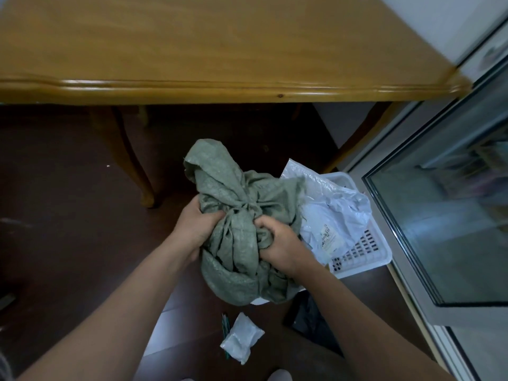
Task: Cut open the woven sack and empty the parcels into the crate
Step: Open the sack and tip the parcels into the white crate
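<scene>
A crumpled grey-green woven sack (236, 243) is held above the dark floor, bunched into folds. My left hand (192, 224) grips its left side and my right hand (280, 246) clutches the folds at its middle. Behind it to the right stands a white perforated plastic crate (362, 257), partly hidden by the sack. White plastic mailer parcels (330, 204) lie in the crate, one with a barcode label. A small white padded parcel (242, 338) lies on the floor below the sack, beside a thin green-handled tool (225, 325).
A wooden table (220, 86) spans the top, its legs standing on the floor at left and right of the sack. A glass door (439, 210) with a metal frame runs along the right. A dark object (310, 320) lies on the floor under my right forearm.
</scene>
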